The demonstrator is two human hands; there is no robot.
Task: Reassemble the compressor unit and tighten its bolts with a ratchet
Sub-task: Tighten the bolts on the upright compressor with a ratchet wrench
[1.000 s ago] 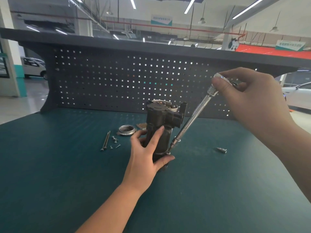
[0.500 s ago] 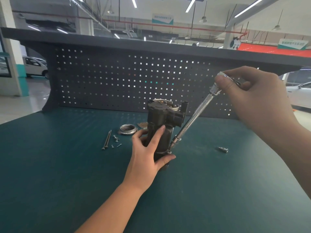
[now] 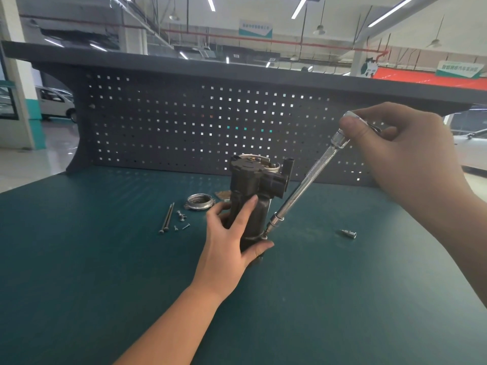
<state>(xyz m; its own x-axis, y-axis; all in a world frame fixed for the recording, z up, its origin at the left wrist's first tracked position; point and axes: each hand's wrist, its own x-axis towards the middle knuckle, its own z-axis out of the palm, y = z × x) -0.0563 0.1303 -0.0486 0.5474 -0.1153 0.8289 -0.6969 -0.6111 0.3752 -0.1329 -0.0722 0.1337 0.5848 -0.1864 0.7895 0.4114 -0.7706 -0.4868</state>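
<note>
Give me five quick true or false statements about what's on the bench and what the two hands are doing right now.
1. The left hand grips the dark compressor, which stands upright. True.
2. The right hand holds the ratchet at its top end. True.
3. The ratchet lies flat on the bench. False: it slants down to the compressor's base.
4. Two long bolts lie left of the compressor. True.
5. The metal ring is on the compressor's top. False: it lies on the bench beside it.
</note>
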